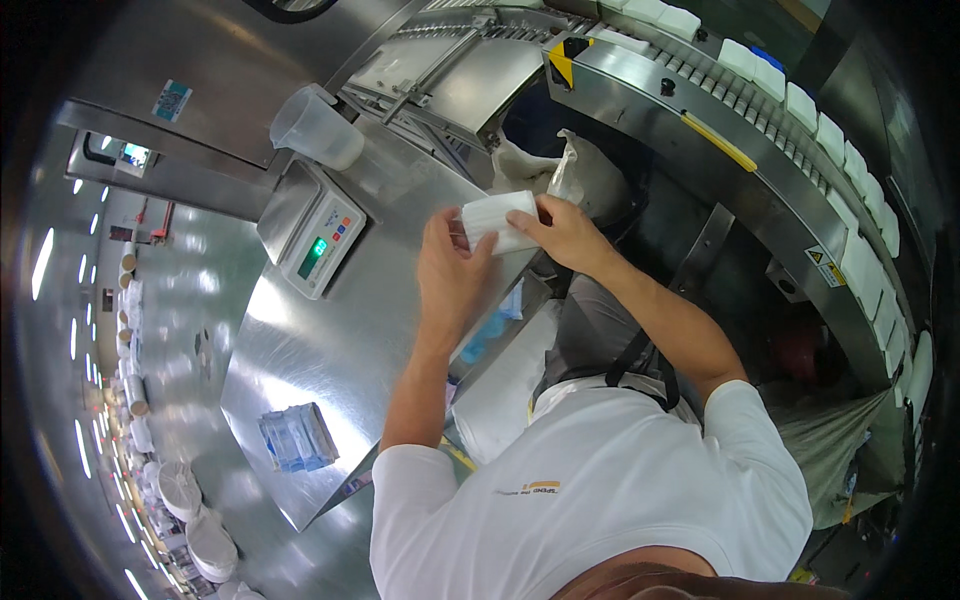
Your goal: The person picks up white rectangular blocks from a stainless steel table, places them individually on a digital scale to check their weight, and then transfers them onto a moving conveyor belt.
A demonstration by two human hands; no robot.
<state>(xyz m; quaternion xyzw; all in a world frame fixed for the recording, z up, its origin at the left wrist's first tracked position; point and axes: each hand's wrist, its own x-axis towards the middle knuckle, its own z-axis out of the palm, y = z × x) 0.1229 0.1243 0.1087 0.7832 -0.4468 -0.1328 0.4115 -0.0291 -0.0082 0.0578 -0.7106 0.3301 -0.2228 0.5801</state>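
Standing at the near corner of a steel tabletop [330,350], with a blue-wrapped packet [298,437] lying alone on its near stretch and bare metal all around it up to the sharp near edge. Gripping a white pack of folded sheets [497,220] over the tabletop's right edge, left hand [452,268] clasped on its lower left end and right hand [562,232] clasped on its upper right end, fingers of both wrapped onto it. Farther off, a digital scale [318,232] and a clear measuring jug [314,127] left of the pack, and a curved conveyor [760,170] bearing white packs [800,105] sweeping round on the right.
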